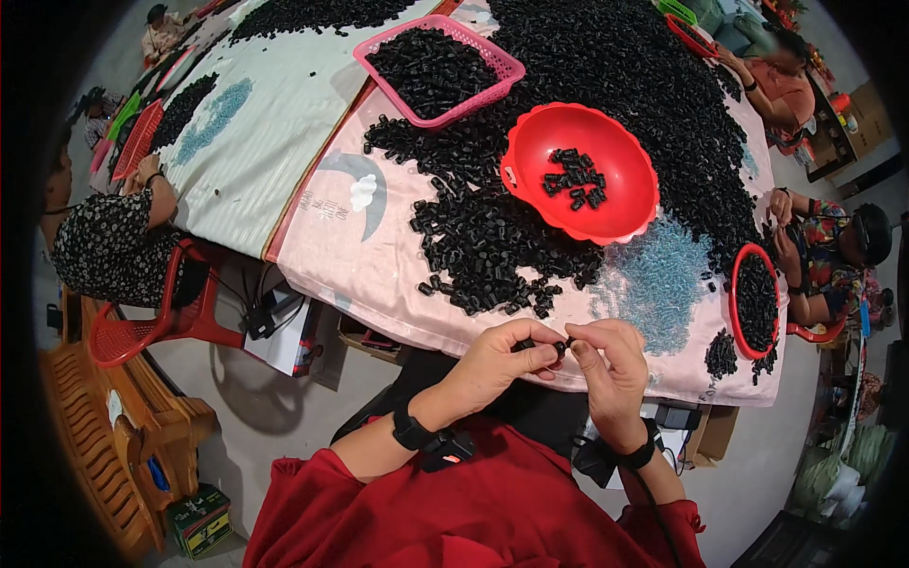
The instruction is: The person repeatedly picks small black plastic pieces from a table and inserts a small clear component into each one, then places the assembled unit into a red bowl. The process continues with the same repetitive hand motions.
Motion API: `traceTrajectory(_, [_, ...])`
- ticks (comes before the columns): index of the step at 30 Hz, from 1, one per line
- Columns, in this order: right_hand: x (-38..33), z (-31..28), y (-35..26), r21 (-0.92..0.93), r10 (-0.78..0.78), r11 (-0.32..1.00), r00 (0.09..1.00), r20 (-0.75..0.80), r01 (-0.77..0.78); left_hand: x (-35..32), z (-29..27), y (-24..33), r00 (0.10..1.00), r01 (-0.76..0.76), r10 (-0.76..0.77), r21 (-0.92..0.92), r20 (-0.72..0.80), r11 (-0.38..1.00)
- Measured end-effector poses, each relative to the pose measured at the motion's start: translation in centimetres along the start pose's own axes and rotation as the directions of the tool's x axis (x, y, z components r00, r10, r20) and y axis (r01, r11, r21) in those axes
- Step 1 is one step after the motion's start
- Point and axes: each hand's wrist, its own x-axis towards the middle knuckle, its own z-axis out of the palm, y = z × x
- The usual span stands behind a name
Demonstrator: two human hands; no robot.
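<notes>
Both hands are pinching one small black piece (559, 347) together, left hand (502, 364) and right hand (611, 369), just below the red bowl (625, 199), which is only holding a handful; the huge black pile (606, 66) beyond it is waiting.

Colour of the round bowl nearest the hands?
Red; the bowl holds a few small black parts. Head view shows it.

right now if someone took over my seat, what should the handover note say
Left hand: fingers pinch a small black piece at the table's near edge.
Right hand: fingers touch the same piece from the other side.
Red bowl: just ahead on the pink cloth, holding a few black pieces.
Loose black pile: between bowl and hands, large, still unsorted.
Pink basket: farther back, filled with black pieces.
</notes>
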Motion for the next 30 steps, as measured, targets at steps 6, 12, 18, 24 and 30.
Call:
traceTrajectory(6, [-0.4, 0.6, 0.9, 0.06, 0.022, 0.998, 1.0, -0.018, -0.021, -0.1, 0.3, -0.1, 1.0, -0.016, 0.017, 0.023, -0.003, 1.0])
traceTrajectory(12, [-1.1, 1.3, 1.4, 0.169, 0.115, 0.979, 0.993, -0.021, -0.109, -0.1, 0.2, -0.2, 1.0, 0.004, -0.004, 0.012, -0.008, 1.0])
traceTrajectory(18, [-1.4, 1.6, 1.6, 0.216, 0.126, 0.969, 0.992, -0.028, -0.117, 0.0, 0.3, -0.5, 1.0, -0.01, 0.01, -0.008, -0.01, 1.0])
traceTrajectory(24, [-1.0, 1.4, 1.5, 0.178, 0.136, 0.974, 0.99, 0.028, -0.139, -0.1, 0.3, -0.6, 0.999, -0.012, 0.011, -0.02, -0.04, 1.0])
traceTrajectory(30, [-0.9, 0.4, 1.2, -0.278, -0.127, 0.95, 0.989, 0.07, 0.142, -0.2, 0.0, -0.9, 0.997, 0.039, -0.045, -0.094, -0.061, 0.995])
